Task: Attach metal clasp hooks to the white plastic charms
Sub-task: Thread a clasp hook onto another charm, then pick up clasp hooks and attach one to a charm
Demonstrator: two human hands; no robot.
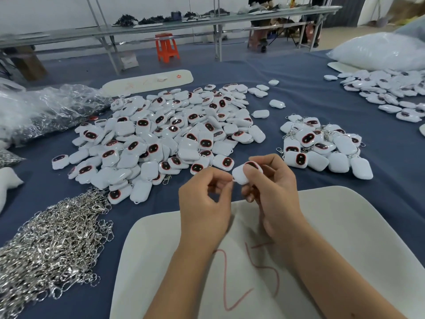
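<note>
My right hand grips a white plastic charm with a dark red-rimmed face, held above the white board. My left hand has its fingertips pinched together right at the charm's left edge; whatever it pinches is hidden by the fingers. A big heap of loose charms lies on the blue cloth beyond my hands. A smaller pile of charms with metal clasps sits to the right. A mound of silver clasp hooks fills the near left.
A white foam board marked with red strokes lies under my forearms. Clear bags of metal parts rest far left. More charms and a white bag sit far right. A long bench and an orange stool stand behind.
</note>
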